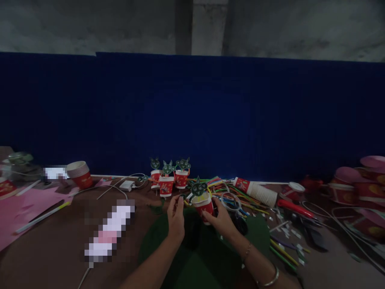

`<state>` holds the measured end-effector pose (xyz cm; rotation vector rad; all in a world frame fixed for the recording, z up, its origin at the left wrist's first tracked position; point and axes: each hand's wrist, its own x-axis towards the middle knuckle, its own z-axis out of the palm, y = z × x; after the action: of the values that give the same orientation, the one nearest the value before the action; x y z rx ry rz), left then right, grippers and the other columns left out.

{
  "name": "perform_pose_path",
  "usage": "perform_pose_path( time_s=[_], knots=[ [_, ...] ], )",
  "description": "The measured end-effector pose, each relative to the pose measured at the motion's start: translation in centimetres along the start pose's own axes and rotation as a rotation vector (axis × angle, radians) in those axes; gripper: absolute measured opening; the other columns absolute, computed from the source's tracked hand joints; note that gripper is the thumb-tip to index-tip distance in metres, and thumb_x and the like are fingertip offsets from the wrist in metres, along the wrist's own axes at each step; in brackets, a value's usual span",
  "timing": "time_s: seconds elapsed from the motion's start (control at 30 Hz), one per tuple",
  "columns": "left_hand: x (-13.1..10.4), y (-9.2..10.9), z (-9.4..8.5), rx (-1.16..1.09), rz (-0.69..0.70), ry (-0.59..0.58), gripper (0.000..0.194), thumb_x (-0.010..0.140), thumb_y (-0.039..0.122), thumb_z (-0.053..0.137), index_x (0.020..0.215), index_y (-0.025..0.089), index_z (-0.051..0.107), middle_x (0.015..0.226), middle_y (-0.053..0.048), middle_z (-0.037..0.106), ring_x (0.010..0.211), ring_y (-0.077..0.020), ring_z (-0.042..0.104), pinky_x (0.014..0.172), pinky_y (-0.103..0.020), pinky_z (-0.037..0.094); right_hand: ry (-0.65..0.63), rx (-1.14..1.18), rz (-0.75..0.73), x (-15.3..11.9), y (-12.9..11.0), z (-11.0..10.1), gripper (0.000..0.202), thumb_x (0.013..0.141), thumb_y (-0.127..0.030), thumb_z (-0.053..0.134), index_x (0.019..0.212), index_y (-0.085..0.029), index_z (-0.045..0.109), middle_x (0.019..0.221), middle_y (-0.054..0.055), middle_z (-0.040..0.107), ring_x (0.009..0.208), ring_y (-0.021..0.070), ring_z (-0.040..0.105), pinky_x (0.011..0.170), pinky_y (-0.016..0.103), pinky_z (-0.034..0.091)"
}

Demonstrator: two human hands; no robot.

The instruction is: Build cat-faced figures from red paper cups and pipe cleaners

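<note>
Brown tabletop [60, 257], pretty cluttered, with a dark green sheet [207, 253] spread right below the person's hands. Their right hand [224, 220] has its fingers and thumb closed around a red paper cup [207, 209], held upright just above that sheet, with a dark green cat-face cutout [197, 188] poking up at the rim. Left hand [176, 216] is just beside the cup, fingertips bunched near a small dark green bit; can't really tell if it's pinching it. Off to the right of the cup there's a messy pile of colorful pipe cleaners [245, 198], plus a stack of paper cups [258, 193] lying on its side. Past the hands, three cat-face cups [166, 186] stand grouped. Behind everything: blue panel [192, 116], then a grey wall [120, 28].
</note>
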<state>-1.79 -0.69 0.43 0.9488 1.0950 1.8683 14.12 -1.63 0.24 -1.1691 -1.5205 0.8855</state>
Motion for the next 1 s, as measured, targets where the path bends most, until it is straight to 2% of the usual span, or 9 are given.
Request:
perform_pose_path(
  time_s=[0.2, 0.33, 0.6, 0.83, 1.0],
  knots=[
    [-0.20, 0.63, 0.18, 0.034, -0.022, -0.068, 0.025, 0.070, 0.040, 0.065, 0.069, 0.016, 0.059, 0.062, 0.003, 0.055, 0.058, -0.0100, 0.049, 0.057, -0.019, 0.041, -0.042, 0.018, -0.004, -0.02, 0.03, 0.02, 0.048, 0.066, -0.031, 0.065, 0.110, -0.018, 0.051, 0.096, 0.006, 0.066, 0.086, 0.0242, 0.062, 0.080, 0.037, 0.048],
    [-0.17, 0.46, 0.13, 0.036, -0.032, -0.117, 0.024, 0.072, 0.039, 0.063, 0.067, 0.016, 0.058, 0.060, 0.004, 0.053, 0.057, -0.0097, 0.047, 0.056, -0.018, 0.039, -0.074, 0.039, -0.001, -0.17, 0.01, 0.13, 0.051, 0.066, -0.029, 0.065, 0.113, -0.018, 0.050, 0.098, 0.006, 0.065, 0.086, 0.0235, 0.061, 0.079, 0.037, 0.048],
    [0.24, -0.08, -0.10, 0.117, -0.027, -0.069, 0.026, 0.066, 0.038, 0.067, 0.076, 0.013, 0.068, 0.070, -0.003, 0.065, 0.067, -0.0160, 0.057, 0.063, -0.025, 0.045, -0.062, 0.030, 0.005, -0.42, 0.00, 0.27, 0.052, 0.065, -0.032, 0.066, 0.112, -0.018, 0.052, 0.102, 0.007, 0.063, 0.091, 0.0241, 0.060, 0.082, 0.036, 0.047],
    [0.24, -0.27, -0.21, 0.021, -0.054, -0.037, 0.024, 0.067, 0.038, 0.067, 0.077, 0.016, 0.065, 0.069, 0.000, 0.063, 0.064, -0.0133, 0.056, 0.061, -0.022, 0.044, -0.045, 0.069, 0.017, -0.45, -0.51, 0.37, 0.053, 0.065, -0.031, 0.065, 0.113, -0.016, 0.048, 0.103, 0.008, 0.062, 0.090, 0.0242, 0.060, 0.083, 0.037, 0.047],
    [0.22, 0.12, -0.11, 0.058, -0.034, -0.048, 0.024, 0.067, 0.038, 0.067, 0.073, 0.015, 0.064, 0.066, 0.000, 0.061, 0.064, -0.0134, 0.055, 0.060, -0.022, 0.044, -0.066, 0.061, -0.034, -0.45, 0.43, 0.30, 0.054, 0.067, -0.032, 0.065, 0.116, -0.018, 0.048, 0.104, 0.008, 0.062, 0.089, 0.0232, 0.060, 0.081, 0.036, 0.047]
  ],
)
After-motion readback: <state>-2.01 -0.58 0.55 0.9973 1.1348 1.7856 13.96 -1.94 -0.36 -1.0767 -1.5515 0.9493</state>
